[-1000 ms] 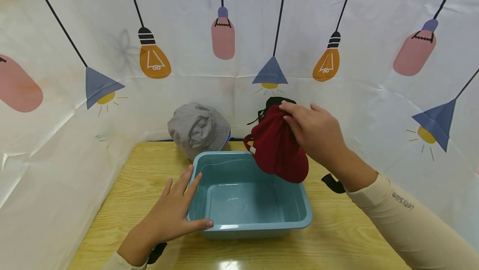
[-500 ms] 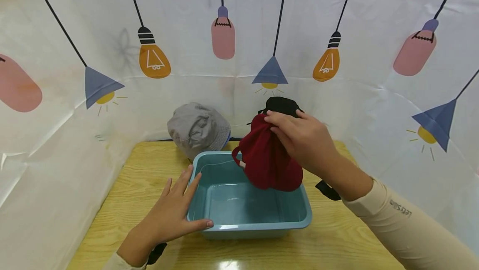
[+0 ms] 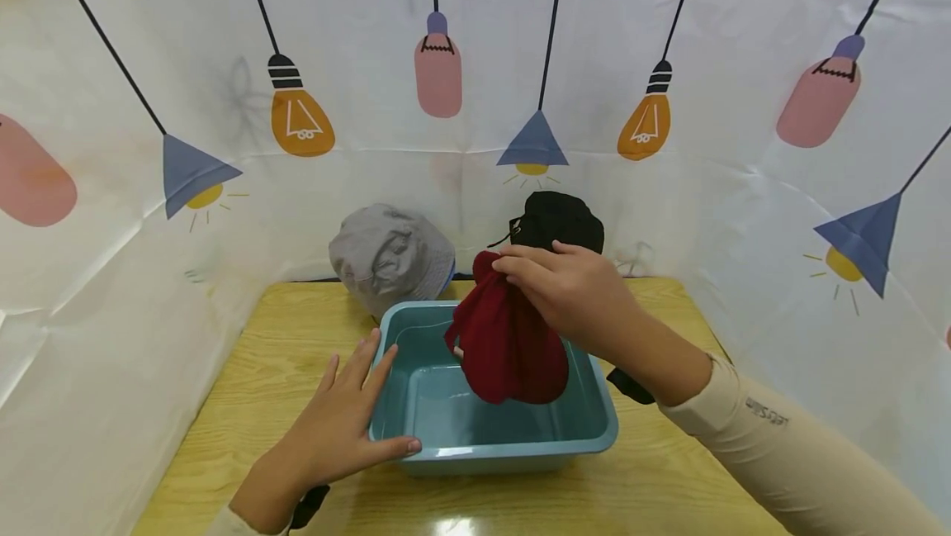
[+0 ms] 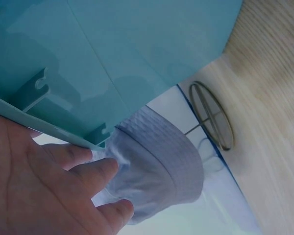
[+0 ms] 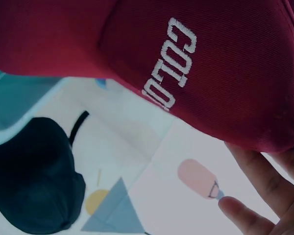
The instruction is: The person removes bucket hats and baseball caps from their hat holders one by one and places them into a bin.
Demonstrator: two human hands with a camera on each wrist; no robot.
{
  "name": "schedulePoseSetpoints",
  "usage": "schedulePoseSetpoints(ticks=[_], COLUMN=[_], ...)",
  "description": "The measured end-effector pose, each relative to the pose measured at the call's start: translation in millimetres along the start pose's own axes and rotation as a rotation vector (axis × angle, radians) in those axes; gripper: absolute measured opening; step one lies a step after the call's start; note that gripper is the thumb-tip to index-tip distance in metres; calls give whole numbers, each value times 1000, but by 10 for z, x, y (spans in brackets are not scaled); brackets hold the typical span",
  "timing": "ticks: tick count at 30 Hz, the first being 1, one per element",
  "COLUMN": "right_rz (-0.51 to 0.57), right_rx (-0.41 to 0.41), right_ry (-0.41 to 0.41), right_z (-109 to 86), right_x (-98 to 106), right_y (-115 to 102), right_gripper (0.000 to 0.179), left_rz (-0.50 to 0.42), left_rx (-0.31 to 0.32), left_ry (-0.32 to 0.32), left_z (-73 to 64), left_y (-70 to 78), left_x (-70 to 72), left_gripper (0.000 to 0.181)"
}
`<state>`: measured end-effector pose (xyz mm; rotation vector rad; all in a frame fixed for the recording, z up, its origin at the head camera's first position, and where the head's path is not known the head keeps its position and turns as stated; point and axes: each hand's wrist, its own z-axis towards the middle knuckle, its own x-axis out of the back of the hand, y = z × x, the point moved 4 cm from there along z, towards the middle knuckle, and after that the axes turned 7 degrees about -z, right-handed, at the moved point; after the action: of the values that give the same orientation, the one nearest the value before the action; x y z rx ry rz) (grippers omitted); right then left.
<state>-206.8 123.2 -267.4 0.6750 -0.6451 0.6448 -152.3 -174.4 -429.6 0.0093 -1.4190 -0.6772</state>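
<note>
The right hand (image 3: 572,292), its beige-sleeved forearm (image 3: 787,445) slanting in from four o'clock, grips the crown of a dark-red cloth cap (image 3: 513,354), which hangs over the tilted-away one o'clock part of a pale-blue rectangular plastic tub (image 3: 513,448). The left hand (image 3: 334,416) holds nothing: fingers straight and spread, fingertips at the tub's ten o'clock edge, thumb on its rim toward eight. Beyond, a grey fabric bucket hat (image 3: 390,259) sits at eleven, a black fabric hat (image 3: 565,220) at one.

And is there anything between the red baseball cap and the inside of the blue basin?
Nothing visible. The right hand holds the red baseball cap over the open blue basin; the left hand is at its left side, clear of the cap. The cap hides part of the inside.
</note>
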Motion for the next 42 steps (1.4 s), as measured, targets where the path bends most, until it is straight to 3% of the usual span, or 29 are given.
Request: schedulePoseSetpoints(ticks=[19, 30, 42], right_rz=[70, 113, 147], right_rx=[5, 19, 31], right_ry=[-84, -181, -220], right_z=[-216, -255, -252], right_x=[-491, -610, -742], right_y=[-215, -363, -427], right_gripper=[44, 39, 33], left_rz=[-2, -5, -10], left_rx=[-10, -9, -17], left_ry=[-9, -12, -4], left_z=[5, -1, -4], left_y=[-1, 7, 1], left_x=[3, 2, -7], left_gripper=[121, 121, 121])
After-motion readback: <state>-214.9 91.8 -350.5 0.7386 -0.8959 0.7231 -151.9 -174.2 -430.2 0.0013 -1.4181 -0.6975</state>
